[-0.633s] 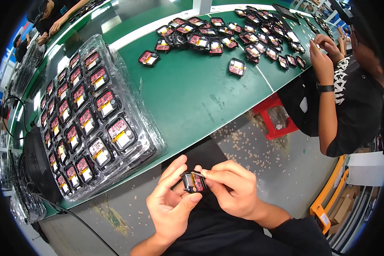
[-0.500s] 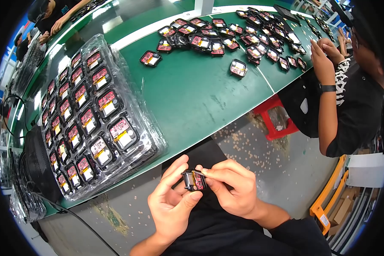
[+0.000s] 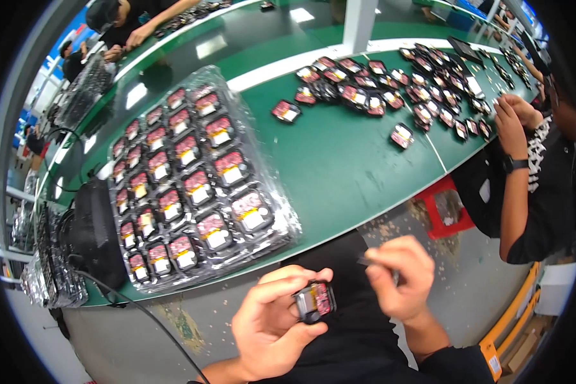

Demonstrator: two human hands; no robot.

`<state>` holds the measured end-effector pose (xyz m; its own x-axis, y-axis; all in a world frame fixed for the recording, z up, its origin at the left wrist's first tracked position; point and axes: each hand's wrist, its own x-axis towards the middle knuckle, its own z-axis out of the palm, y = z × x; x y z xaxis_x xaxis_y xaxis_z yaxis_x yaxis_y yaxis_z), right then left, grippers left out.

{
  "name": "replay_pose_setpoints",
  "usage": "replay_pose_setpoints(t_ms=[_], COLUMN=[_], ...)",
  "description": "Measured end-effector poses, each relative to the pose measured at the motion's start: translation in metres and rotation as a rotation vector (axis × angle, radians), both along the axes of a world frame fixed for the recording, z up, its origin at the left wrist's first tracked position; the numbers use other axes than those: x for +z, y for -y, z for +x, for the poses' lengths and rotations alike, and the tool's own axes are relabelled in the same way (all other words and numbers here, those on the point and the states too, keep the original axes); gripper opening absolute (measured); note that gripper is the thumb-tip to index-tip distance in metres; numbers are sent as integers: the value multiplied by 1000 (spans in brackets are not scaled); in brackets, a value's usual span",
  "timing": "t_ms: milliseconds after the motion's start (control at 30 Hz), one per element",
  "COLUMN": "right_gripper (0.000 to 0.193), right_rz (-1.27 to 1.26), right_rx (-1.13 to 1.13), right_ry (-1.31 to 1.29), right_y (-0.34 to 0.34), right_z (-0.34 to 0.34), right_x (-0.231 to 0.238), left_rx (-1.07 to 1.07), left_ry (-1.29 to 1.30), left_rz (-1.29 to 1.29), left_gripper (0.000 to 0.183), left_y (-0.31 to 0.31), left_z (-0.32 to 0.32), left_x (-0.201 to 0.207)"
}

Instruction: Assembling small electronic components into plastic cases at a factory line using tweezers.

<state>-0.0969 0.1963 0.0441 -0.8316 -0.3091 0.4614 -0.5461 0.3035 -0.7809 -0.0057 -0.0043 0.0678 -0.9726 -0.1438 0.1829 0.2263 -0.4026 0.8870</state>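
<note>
My left hand (image 3: 265, 323) holds an open smartwatch case (image 3: 315, 302) between its thumb and fingers, over my lap. The case is black, with a red circuit board and a pale block showing inside. To its right, my right hand (image 3: 404, 278) is raised apart from the case with its fingers pinched. A thin dark piece (image 3: 365, 261) pokes out from the fingertips; it is blurred and too small to name.
On the green table (image 3: 339, 192) a clear plastic tray (image 3: 281, 221) carries rows of similar cases. Loose cases (image 3: 355, 96) lie heaped farther back. A co-worker (image 3: 525, 185) sits at the right beside a red stool (image 3: 445, 211). A black bag (image 3: 96, 230) and a cable stand left.
My right hand has pulled away from the watch case to the right and up. My left hand still holds the case. The whole view has shifted, so the table appears farther right and lower.
</note>
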Motion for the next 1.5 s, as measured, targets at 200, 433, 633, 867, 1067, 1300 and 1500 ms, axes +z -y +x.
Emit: replay_pose_setpoints(t_ms=[200,433,633,867,1067,1300,1500], right_gripper=[22,39,36,37,32,31,31], right_rz=[209,609,585,584,615,579,576], right_rx=[-393,-655,-652,-657,-664,-656,-640], right_ry=[-190,-79,-104,-89,-30,-145,-121], right_y=[4,8,6,11,18,-6,0], right_z=[-79,-120,-117,-117,-116,-120,-119], right_x=[-8,-21,-20,-19,-17,-41,-36], left_rx=[247,315,519,412,395,444,453], left_ry=[-218,-9,-4,-62,-81,21,24], left_rz=[-537,-744,-1481,-1559,-1674,-1732,-1630], left_gripper=[51,21,23,18,19,21,16], left_y=[76,140,179,184,192,169,183], left_z=[-42,-155,-231,-240,-233,-229,-227], left_x=[53,72,57,46,46,50,45])
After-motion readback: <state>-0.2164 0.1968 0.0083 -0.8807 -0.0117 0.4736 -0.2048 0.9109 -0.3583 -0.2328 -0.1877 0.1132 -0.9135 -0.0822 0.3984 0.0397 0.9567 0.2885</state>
